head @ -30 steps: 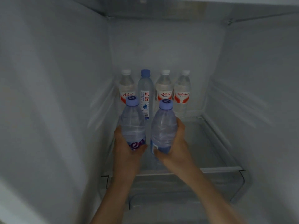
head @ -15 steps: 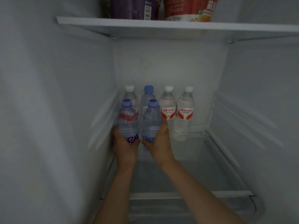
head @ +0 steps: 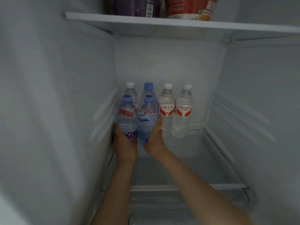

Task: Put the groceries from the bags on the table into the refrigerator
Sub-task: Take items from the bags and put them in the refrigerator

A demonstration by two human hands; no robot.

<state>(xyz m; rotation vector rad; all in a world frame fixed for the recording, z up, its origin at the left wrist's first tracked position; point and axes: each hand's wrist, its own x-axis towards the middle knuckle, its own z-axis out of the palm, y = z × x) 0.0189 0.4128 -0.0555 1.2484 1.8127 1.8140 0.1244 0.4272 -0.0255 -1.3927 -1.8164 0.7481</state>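
Now both bottles have travelled deep into the refrigerator, from near the front edge of the glass shelf (head: 186, 163) a second ago to just in front of the back row. The left hand (head: 125, 143) curls round the lower half of the left bottle (head: 127, 117), hard by the left wall, and the right hand (head: 155, 138) grips the right bottle (head: 148, 119) the same way; the two touch side by side. Four bottles (head: 168, 109) stand behind them. Whether the bases are down on the shelf, I cannot tell. Letting go looks close, which would finish this pair.
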